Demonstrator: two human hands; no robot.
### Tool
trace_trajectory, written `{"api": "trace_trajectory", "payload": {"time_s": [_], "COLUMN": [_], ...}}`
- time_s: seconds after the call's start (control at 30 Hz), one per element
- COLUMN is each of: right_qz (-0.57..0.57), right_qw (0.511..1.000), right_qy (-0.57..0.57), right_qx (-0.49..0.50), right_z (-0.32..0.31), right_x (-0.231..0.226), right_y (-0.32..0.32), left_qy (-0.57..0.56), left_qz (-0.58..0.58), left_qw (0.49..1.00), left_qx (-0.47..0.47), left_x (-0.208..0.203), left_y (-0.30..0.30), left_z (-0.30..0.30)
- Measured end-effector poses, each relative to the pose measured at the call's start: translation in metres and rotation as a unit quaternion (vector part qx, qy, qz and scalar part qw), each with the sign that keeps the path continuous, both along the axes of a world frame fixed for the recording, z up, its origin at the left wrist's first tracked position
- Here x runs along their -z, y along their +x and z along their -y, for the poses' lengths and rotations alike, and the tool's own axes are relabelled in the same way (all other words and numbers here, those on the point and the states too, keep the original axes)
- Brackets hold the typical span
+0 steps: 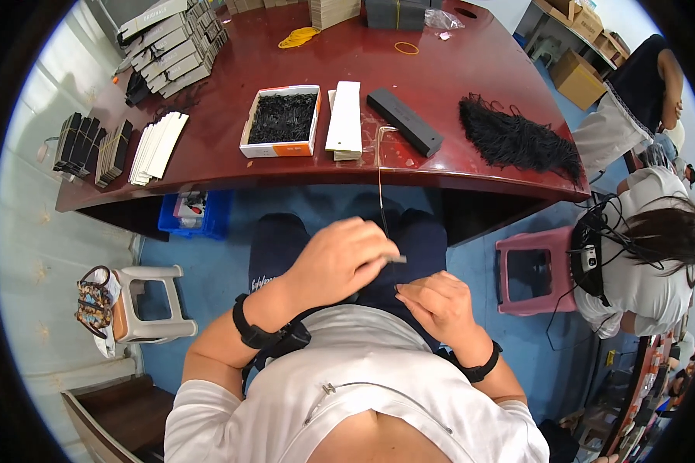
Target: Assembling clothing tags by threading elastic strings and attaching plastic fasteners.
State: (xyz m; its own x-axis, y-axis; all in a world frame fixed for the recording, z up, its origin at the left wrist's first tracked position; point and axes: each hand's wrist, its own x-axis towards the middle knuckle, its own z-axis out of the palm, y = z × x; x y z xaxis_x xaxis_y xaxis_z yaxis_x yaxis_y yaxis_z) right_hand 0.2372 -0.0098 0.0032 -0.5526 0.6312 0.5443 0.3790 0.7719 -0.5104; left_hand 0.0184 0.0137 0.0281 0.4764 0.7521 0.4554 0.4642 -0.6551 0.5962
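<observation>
Over my lap, just off the table's front edge, my left hand (346,256) is closed in a pinch. A small grey flat piece (396,259) sticks out from its fingertips. Beside it and lower, my right hand (442,302) is also pinched, with a tiny dark bit at its fingertips too small to make out. A thin bent metal wire (380,174) runs from the tabletop over the edge and down to my left hand, where its lower end is hard to see. A white strip stack (344,119) and a dark grey long box (404,122) lie either side of the wire's upper end.
On the red table (232,69) stand an open box of black cords (283,119), a heap of black strings (517,137), white strips (158,148), bundled dark strips (81,145) and stacked grey boxes (170,50). A person (637,255) sits at right near a pink stool (534,270).
</observation>
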Motion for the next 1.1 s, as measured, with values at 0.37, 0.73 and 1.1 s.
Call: {"api": "trace_trajectory", "payload": {"time_s": [0.37,0.73,1.1], "right_qz": [-0.009,-0.022,-0.004], "right_qw": [1.0,0.997,0.996], "right_qy": [-0.018,-0.036,0.033], "right_qx": [0.002,0.057,0.086], "right_z": [0.001,-0.029,-0.02], "right_x": [-0.007,-0.006,-0.031], "right_y": [-0.002,-0.018,-0.015], "left_qy": [-0.387,-0.481,-0.526], "left_qz": [0.296,0.601,0.544], "left_qw": [0.873,0.638,0.636], "left_qx": [-0.031,-0.011,0.154], "left_x": [0.031,0.017,0.022], "left_y": [0.0,-0.003,-0.018], "left_z": [-0.029,-0.04,-0.012]}}
